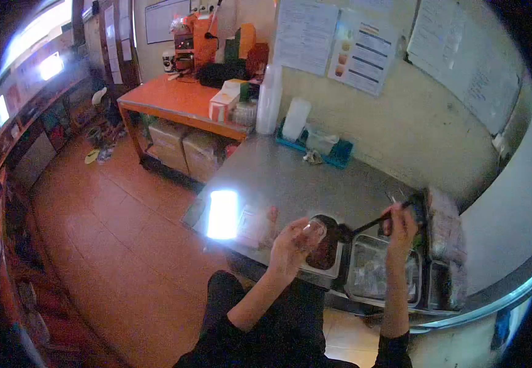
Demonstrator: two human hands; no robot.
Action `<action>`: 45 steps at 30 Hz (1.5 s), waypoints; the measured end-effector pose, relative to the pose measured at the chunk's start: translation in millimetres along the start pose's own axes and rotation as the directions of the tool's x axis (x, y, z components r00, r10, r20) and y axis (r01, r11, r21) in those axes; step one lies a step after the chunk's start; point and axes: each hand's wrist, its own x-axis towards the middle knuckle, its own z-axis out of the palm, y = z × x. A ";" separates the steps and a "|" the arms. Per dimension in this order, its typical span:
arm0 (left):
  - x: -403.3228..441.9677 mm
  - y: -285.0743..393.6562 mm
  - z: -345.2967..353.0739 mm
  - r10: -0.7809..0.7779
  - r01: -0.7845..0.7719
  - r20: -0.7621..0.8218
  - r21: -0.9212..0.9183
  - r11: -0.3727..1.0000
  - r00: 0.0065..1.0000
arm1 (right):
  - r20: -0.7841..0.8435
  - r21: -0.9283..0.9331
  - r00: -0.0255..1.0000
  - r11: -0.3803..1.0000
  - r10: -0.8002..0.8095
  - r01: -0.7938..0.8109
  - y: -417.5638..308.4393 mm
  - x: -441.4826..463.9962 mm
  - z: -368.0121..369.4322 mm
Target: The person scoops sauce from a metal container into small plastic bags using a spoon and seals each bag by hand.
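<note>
Evidently, the left hand (290, 245) curls around a small cup (316, 229) above the pan (328, 273) of brown contents (325, 254), presumably so drips fall back in. The right hand (401, 227) grips a ladle (368, 226) by its black handle, likely for reach; its head hangs near the pan's right rim. The cup looks clear and rounded, its inside too blurred to tell. Beyond, a white stack (269, 101) stands by the wall (333, 107).

- Printed sheets (364, 55) are hanging on the wall (345, 107).
- Cardboard boxes (168, 144) are sitting beneath the orange bench (162, 101).
- A tall translucent stack (269, 104) is standing beside the teal tray (341, 153).
</note>
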 end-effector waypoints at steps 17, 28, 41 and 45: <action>-16.1 -18.2 19.8 0.256 -0.266 0.073 0.259 0.929 0.964 | 0.611 0.338 0.687 0.655 0.393 -0.676 -20.5 -81.7 41.1; -30.9 -6.6 32.4 0.482 -0.221 0.053 0.928 0.299 0.874 | 0.660 0.496 0.672 0.477 0.336 -0.726 -23.3 -80.7 40.7; -33.3 -4.6 27.5 0.194 -0.034 -0.204 0.601 0.799 0.960 | 0.589 0.474 0.688 0.508 0.424 -0.719 -4.5 -85.6 57.1; -29.7 -5.2 25.9 0.577 -0.186 0.036 0.962 0.203 0.816 | 0.191 0.123 0.963 0.969 0.190 -0.215 4.1 -85.2 66.1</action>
